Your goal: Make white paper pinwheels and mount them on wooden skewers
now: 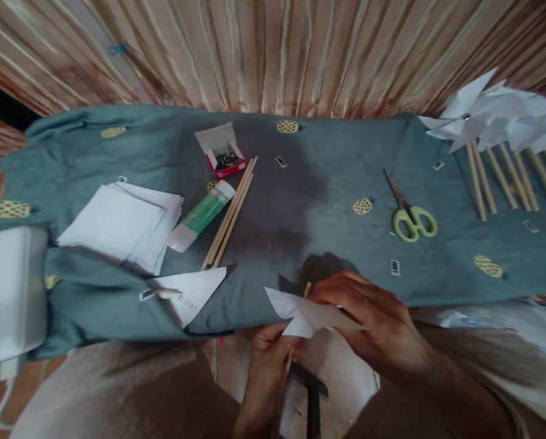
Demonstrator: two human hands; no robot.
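Observation:
At the near edge of the teal cloth (328,164), both my hands work on a white folded paper pinwheel (307,312). My right hand (382,323) lies over its right side, fingers curled and pressing on the paper. My left hand (268,360) is closed below it, gripping the paper's lower edge and a thin wooden stick (308,289) whose tip shows above the paper. A dark tool (310,390) lies under my hands, partly hidden.
On the cloth lie a stack of white paper squares (122,225), a green glue tube (202,214), wooden sticks (231,213), an open red box of pins (225,153), green scissors (410,213) and a folded paper piece (191,292). Finished pinwheels (496,122) rest at far right. A white device (8,292) sits at left.

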